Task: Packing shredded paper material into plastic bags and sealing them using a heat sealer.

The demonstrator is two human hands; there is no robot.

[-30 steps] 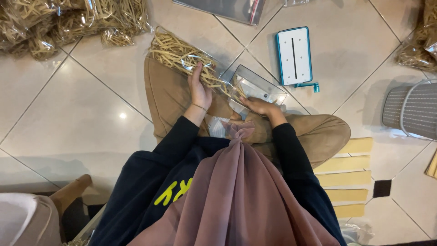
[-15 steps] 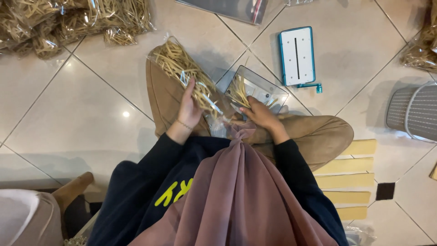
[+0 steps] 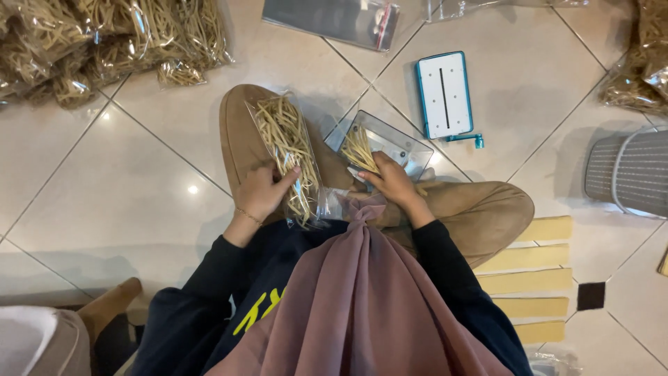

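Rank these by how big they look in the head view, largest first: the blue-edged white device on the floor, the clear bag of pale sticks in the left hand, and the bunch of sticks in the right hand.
1. Clear bag of pale sticks, gripped by the left hand.
2. Blue-edged white device; it lies farther from the camera than the bag, so this gap is unsure.
3. Bunch of sticks in the right hand, clearly smallest.

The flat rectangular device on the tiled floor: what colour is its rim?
Blue rim, white face; head view.

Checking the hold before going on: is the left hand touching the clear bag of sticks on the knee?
Touching. The head view shows the left hand with fingers wrapped against the clear bag of sticks, no gap between them.
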